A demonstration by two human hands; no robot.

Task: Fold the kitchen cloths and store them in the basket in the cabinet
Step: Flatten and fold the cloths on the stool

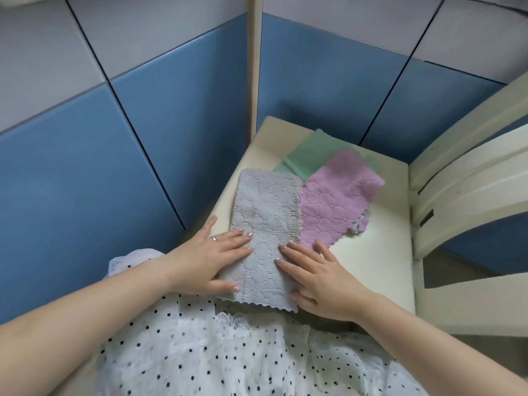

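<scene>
A grey quilted cloth (265, 218) lies folded into a long strip on the cream countertop (380, 252), its near scalloped edge hanging over the front. My left hand (211, 258) lies flat on the cloth's left edge with fingers spread. My right hand (317, 278) presses flat on its right side near the front. A pink cloth (334, 201) lies unfolded to the right, partly under the grey one. A green cloth (311, 152) lies flat beneath the pink one at the back. No basket or cabinet interior shows.
Blue and grey tiled walls (171, 124) meet at a cream corner strip (254, 67) behind the counter. A cream appliance or frame (471, 167) stands at the right edge of the counter. My polka-dot dress (228, 352) fills the bottom.
</scene>
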